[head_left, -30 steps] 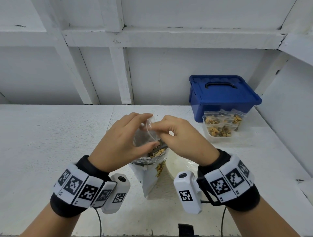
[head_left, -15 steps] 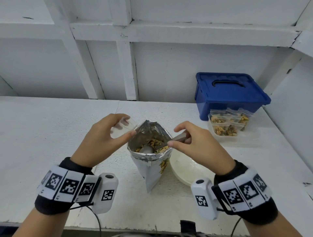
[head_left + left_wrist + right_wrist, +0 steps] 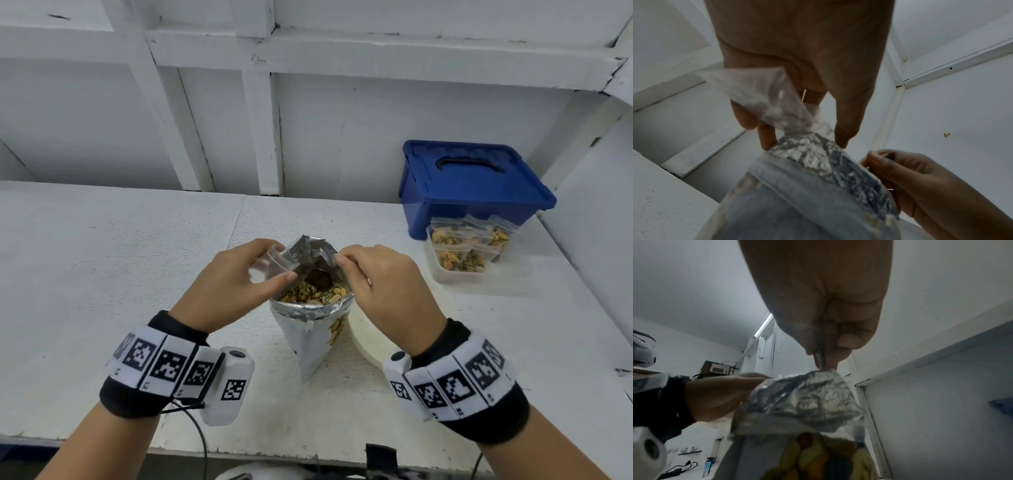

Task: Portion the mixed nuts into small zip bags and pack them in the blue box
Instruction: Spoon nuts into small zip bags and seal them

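Note:
An open foil nut bag (image 3: pixel 310 325) stands upright at the table's middle, mixed nuts (image 3: pixel 313 294) showing inside. My left hand (image 3: pixel 236 284) holds a small clear zip bag (image 3: pixel 270 265) (image 3: pixel 764 95) at the foil bag's left rim. My right hand (image 3: pixel 380 284) pinches a metal spoon handle (image 3: pixel 819 356) that runs down into the foil bag (image 3: pixel 803 402); the spoon's bowl (image 3: pixel 320 278) sits among the nuts. The blue box (image 3: pixel 469 185) stands lidded at the back right.
A clear tub (image 3: pixel 457 274) with several filled zip bags (image 3: pixel 462 246) sits in front of the blue box. A white round lid or plate (image 3: pixel 368 337) lies under my right wrist. A white wall with beams backs the table; the table's front edge is near my wrists.
My hands parted from above the foil bag, then closed back onto its rim. The spoon handle has gone from slanted to steep, with its bowl still in the nuts. The zip bag stays in my left hand.

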`<state>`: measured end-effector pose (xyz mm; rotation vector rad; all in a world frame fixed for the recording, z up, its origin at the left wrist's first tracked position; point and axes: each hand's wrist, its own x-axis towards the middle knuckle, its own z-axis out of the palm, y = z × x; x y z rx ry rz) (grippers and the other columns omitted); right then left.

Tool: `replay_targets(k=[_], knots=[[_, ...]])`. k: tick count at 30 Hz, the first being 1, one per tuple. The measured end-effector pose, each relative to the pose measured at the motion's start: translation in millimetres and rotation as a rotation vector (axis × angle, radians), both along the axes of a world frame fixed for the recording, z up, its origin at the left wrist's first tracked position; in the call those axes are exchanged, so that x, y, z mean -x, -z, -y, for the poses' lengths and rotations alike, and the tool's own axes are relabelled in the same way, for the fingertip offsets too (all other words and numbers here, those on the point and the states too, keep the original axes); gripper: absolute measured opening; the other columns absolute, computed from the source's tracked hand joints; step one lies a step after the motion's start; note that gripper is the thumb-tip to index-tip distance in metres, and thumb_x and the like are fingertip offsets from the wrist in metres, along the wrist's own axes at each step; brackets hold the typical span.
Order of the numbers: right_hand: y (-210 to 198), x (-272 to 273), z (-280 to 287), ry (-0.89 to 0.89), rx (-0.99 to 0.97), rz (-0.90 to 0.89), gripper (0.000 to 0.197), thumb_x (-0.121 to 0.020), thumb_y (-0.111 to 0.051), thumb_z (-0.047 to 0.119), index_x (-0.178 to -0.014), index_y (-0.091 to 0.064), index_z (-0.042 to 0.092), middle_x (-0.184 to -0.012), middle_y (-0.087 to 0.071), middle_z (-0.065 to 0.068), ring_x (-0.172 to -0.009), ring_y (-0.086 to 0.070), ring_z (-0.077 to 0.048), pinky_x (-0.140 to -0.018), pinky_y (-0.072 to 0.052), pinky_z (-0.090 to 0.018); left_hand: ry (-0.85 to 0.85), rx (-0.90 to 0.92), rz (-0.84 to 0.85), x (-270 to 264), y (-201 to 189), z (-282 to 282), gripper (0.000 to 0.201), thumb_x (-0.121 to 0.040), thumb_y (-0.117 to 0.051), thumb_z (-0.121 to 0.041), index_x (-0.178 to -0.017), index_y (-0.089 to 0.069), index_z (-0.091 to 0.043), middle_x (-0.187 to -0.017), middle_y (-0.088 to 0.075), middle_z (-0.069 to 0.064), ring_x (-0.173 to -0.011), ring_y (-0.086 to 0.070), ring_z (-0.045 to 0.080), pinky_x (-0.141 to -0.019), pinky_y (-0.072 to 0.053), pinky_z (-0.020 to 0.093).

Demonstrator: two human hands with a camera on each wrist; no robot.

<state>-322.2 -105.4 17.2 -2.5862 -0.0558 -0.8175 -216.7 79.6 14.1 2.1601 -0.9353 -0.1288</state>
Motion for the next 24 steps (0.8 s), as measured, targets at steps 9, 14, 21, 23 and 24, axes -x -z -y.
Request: replay_targets(k=[9, 14, 21, 23, 24], knots=[[4.8, -3.9, -2.4, 0.04, -0.336, -0.147, 0.028, -0.096, -0.049, 0.023, -0.085, -0.069, 0.007, -0.062, -0.066, -0.007, -0.056, -0.061, -0.019, -0.055, -0.045, -0.032, 0.014, 0.01, -0.004, -3.3, 2.8, 2.9, 0.056, -0.065, -0.047, -0.071, -0.106, -0.057, -0.035, -0.092, -0.064, -0.021, -0.089, -0.058, -0.006, -0.071, -0.043, 0.012], [-0.5, -4.1, 7.2, 0.17, -0.616, -0.182, 0.028, -0.096, -0.047, 0.021, -0.075, -0.064, 0.017, -0.058, -0.062, 0.008, -0.051, -0.056, -0.001, -0.054, -0.043, -0.014, 0.028, 0.017, -0.015, -4.7, 0.2, 1.4, 0.054, -0.064, -0.047, -0.072, -0.104, -0.056, -0.036, -0.089, -0.062, -0.026, -0.09, -0.056, -0.012, -0.066, -0.04, 0.005], [1.5, -5.4, 22.5, 0.257, -0.863, -0.177, 0.028, -0.097, -0.045, 0.021, -0.076, -0.063, 0.017, -0.06, -0.064, 0.004, -0.049, -0.055, -0.003, -0.049, -0.044, -0.018, 0.061, -0.014, 0.024, -12.0, -6.0, -4.1, 0.065, -0.064, -0.048, -0.071, -0.113, -0.055, -0.03, -0.1, -0.06, -0.02, -0.096, -0.051, -0.008, -0.069, -0.039, 0.005], [1.3, -5.2, 27.6, 0.259, -0.939, -0.172, 0.028, -0.097, -0.045, 0.02, -0.076, -0.063, 0.015, -0.061, -0.065, 0.001, -0.049, -0.055, -0.004, -0.049, -0.044, -0.02, 0.062, -0.036, 0.046, -14.8, -9.4, -5.9, 0.068, -0.063, -0.047, -0.072, -0.115, -0.055, -0.029, -0.101, -0.057, -0.021, -0.094, -0.051, -0.008, -0.068, -0.039, 0.007], [0.5, -4.6, 29.8, 0.256, -0.967, -0.165, 0.028, -0.097, -0.045, 0.02, -0.077, -0.063, 0.013, -0.062, -0.065, -0.001, -0.049, -0.055, -0.005, -0.048, -0.044, -0.02, 0.065, -0.056, 0.058, -16.0, -11.1, -6.7, 0.07, -0.062, -0.046, -0.073, -0.116, -0.055, -0.029, -0.101, -0.056, -0.021, -0.093, -0.051, -0.008, -0.068, -0.038, 0.008]])
